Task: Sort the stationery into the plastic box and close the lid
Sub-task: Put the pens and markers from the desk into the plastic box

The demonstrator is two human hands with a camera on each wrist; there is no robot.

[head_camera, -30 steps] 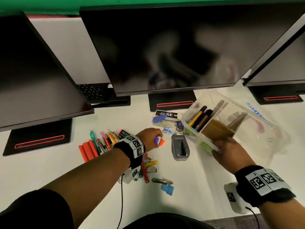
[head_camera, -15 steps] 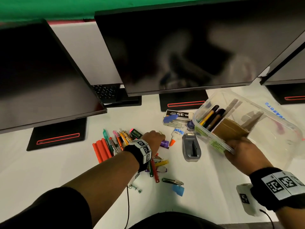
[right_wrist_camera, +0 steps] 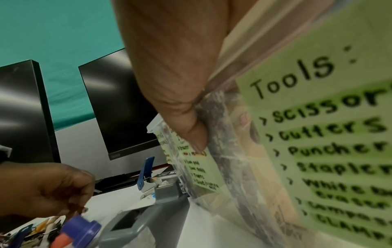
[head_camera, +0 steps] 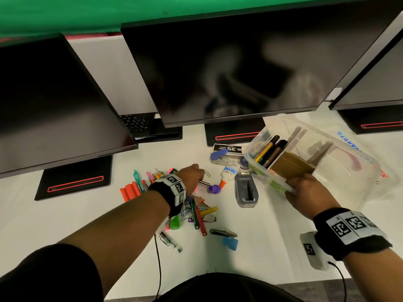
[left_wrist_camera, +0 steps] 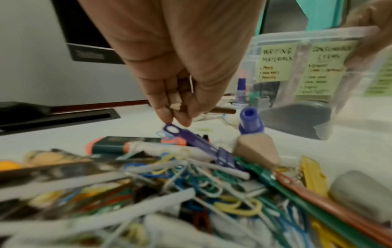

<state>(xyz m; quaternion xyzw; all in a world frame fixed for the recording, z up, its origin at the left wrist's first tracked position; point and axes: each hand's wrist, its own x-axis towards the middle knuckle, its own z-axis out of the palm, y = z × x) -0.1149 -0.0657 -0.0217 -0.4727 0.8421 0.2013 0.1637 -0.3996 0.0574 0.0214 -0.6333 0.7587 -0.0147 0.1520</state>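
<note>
My left hand (head_camera: pixel 197 177) hovers low over the white desk beside a pile of clips and binders (head_camera: pixel 196 212). Its fingers (left_wrist_camera: pixel 167 110) are curled round a short brown stick (head_camera: pixel 204 182), perhaps a pencil stub. A purple cap (head_camera: pixel 213 188) lies just right of it, next to a small glue bottle (head_camera: pixel 229 173). My right hand (head_camera: pixel 305 192) grips the near wall of the clear plastic box (head_camera: pixel 274 184) and holds it tilted. Pens and cardboard dividers sit inside. Green labels (right_wrist_camera: pixel 318 134) cover its wall.
A grey hole punch (head_camera: pixel 245 191), a blue stapler (head_camera: pixel 218 155) and a staples box (head_camera: pixel 227 148) lie left of the plastic box. Pens (head_camera: pixel 144 182) and orange markers (head_camera: pixel 129 191) lie further left. The clear lid (head_camera: pixel 359 153) is under the box. Three monitors overhang the back.
The left hand has let go of the purple cap, which now lies on the desk, and has shifted slightly left onto the short stick. The right hand keeps its hold on the box.
</note>
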